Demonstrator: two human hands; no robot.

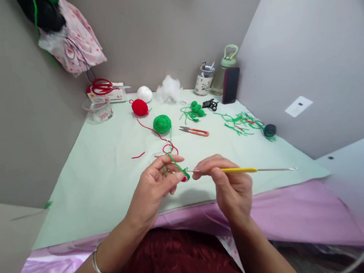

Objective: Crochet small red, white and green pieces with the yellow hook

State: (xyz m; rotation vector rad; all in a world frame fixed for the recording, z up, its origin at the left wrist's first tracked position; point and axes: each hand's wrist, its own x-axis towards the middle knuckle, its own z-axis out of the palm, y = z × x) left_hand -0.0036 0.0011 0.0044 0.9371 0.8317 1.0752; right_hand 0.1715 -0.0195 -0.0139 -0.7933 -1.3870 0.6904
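My left hand (pixel 157 187) pinches a small green and red crochet piece (pixel 186 175) between thumb and fingers. Green yarn runs from it over the forefinger, back toward a green yarn ball (pixel 162 124). In my right hand (pixel 230 184) is a crochet hook with a yellow handle (pixel 240 170), gripped like a pen. One metal end points left and meets the crochet piece; the other sticks out to the right. Whether the tip is inside a stitch is too small to tell. Beyond the hands lies a red yarn ball (pixel 139 107) with a loose red strand.
Orange thread snips (pixel 194 130) lie past my hands. Farther back are a white yarn ball (pixel 144 94), stuffing (pixel 169 90), green crocheted pieces (pixel 196 109) and a plastic tub (pixel 98 110). Yarn scraps (pixel 242 123), a phone (pixel 230 85) and a bottle (pixel 222 75) stand or lie right.
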